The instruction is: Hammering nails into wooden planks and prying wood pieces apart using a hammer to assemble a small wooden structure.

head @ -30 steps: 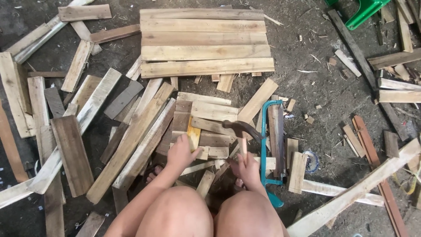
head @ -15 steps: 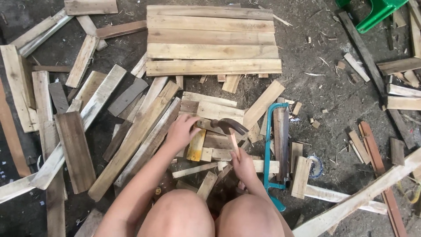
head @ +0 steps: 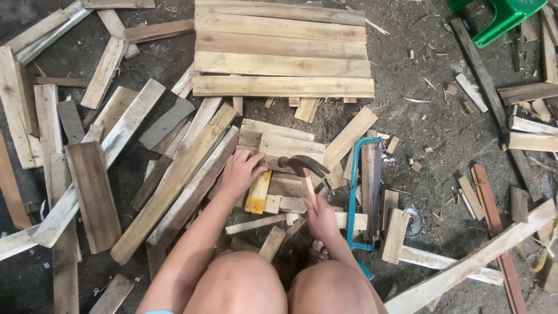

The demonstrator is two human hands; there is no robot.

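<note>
My right hand (head: pixel 321 220) grips the wooden handle of a claw hammer (head: pixel 302 167), whose dark metal head hangs over a pile of short wooden offcuts (head: pixel 279 145). My left hand (head: pixel 239 171) rests on that pile, fingers pressing a small piece right beside the hammer head. A yellowish wood block (head: pixel 257 192) lies just below the left hand. My bare knees fill the bottom of the view.
A teal-framed hacksaw (head: pixel 356 197) lies right of the hammer. A panel of joined planks (head: pixel 282 49) sits at the top. Long boards (head: pixel 174 180) and scraps litter the dirt floor on both sides; a green plastic stool (head: pixel 503 14) stands top right.
My left hand has moved up from the lower scraps onto the pile beside the hammer head. The hammer in my right hand has shifted slightly up and right.
</note>
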